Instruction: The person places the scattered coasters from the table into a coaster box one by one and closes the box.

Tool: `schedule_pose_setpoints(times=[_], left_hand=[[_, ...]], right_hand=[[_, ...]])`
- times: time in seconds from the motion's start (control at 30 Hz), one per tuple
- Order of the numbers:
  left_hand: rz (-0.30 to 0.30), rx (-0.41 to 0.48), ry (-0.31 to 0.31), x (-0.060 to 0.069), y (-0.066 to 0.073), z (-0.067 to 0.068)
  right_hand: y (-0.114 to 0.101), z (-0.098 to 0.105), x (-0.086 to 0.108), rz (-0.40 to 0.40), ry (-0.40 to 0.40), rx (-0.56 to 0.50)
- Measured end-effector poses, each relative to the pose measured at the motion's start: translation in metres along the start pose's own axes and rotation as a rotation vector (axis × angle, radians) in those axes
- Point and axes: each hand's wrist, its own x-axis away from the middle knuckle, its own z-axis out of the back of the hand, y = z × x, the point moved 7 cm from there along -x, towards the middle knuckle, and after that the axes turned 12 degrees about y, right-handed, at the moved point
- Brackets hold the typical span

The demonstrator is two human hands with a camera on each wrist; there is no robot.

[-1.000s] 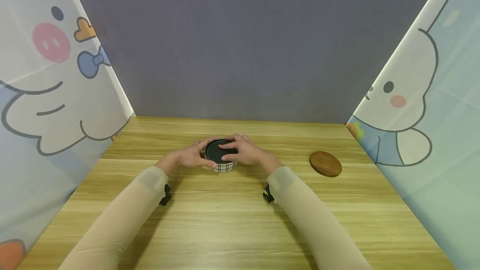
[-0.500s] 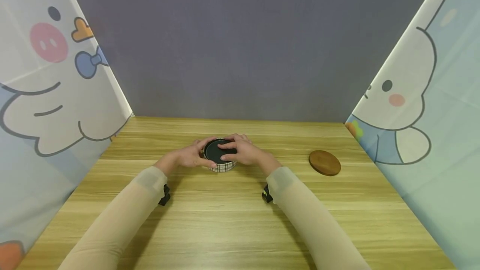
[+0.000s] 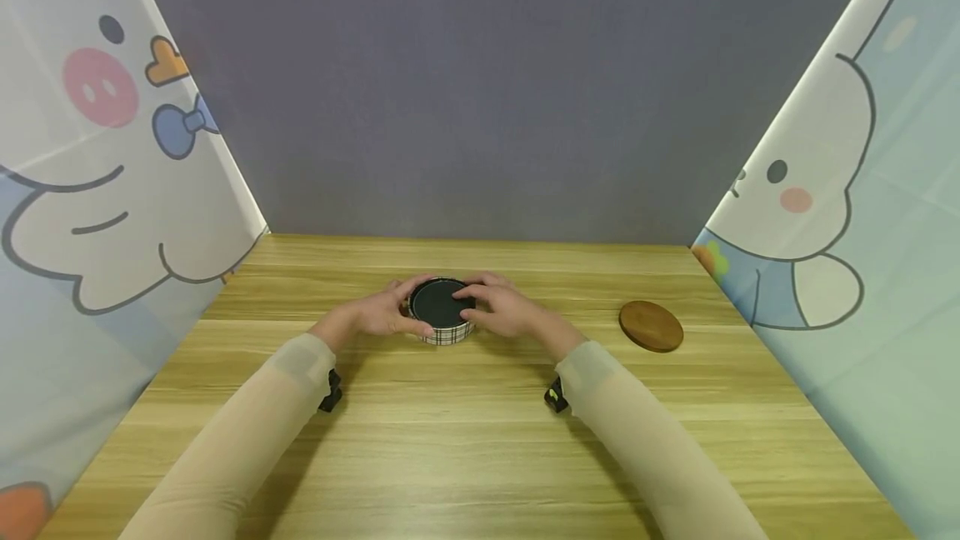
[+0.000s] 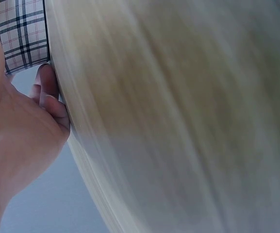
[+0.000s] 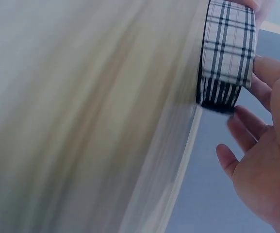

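Observation:
A low round box (image 3: 447, 335) with a black-and-white plaid side and a dark round top lies flat on the wooden table. My left hand (image 3: 382, 312) grips its left side, thumb at the near edge and forefinger round the far edge. My right hand (image 3: 506, 309) is at the right side of the box, its fingers loosely bent over and beside the rim. In the right wrist view, the plaid side (image 5: 229, 46) shows a dark striped part at one end, with the fingers of the right hand (image 5: 266, 150) beside it.
A round brown wooden disc (image 3: 651, 326) lies on the right part of the table (image 3: 450, 457). A dark grey panel (image 3: 480, 90) stands behind the table. Cartoon-printed cloths hang at the left (image 3: 45, 273) and right (image 3: 900, 215) sides.
My right hand has drawn back to the right, from over the dark top to the box's right rim. My left hand and the box have stayed in place.

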Motion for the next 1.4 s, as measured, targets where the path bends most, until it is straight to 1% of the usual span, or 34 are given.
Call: schedule_pose_setpoints(times=[0.27, 0.4, 0.57, 0.67, 0.8, 0.93, 1.03, 1.1, 1.17, 1.23, 1.4], left_hand=[[-0.005, -0.007, 0.025, -0.001, -0.001, 0.001], [-0.007, -0.006, 0.031, -0.002, -0.003, 0.002], [-0.001, -0.011, 0.027, -0.001, -0.003, 0.002], [0.007, -0.007, 0.019, -0.001, -0.003, 0.001], [0.009, 0.001, 0.012, -0.001, -0.002, 0.0], [0.005, -0.006, 0.017, -0.002, -0.002, 0.0], [0.004, -0.012, 0.023, -0.002, -0.002, 0.001], [0.003, -0.014, 0.024, -0.002, -0.002, 0.001], [0.0, -0.022, 0.024, -0.001, -0.002, 0.001], [-0.001, -0.026, 0.023, -0.001, -0.002, 0.001], [0.002, -0.03, 0.023, 0.0, -0.001, 0.0]], right_hand=[[0.022, 0.021, 0.033, 0.005, 0.027, -0.055], [0.029, 0.036, 0.051, -0.026, 0.029, -0.101], [0.041, 0.053, 0.075, -0.072, 0.012, -0.118], [0.052, 0.062, 0.091, -0.108, 0.014, -0.108], [0.071, 0.077, 0.112, -0.139, 0.047, -0.101], [0.094, 0.093, 0.13, -0.124, 0.107, -0.077], [0.109, 0.106, 0.142, -0.082, 0.16, -0.028], [0.118, 0.114, 0.149, -0.056, 0.182, -0.003], [0.129, 0.121, 0.157, -0.052, 0.193, 0.025], [0.139, 0.127, 0.165, -0.072, 0.188, 0.047], [0.165, 0.135, 0.182, -0.18, 0.146, 0.071]])
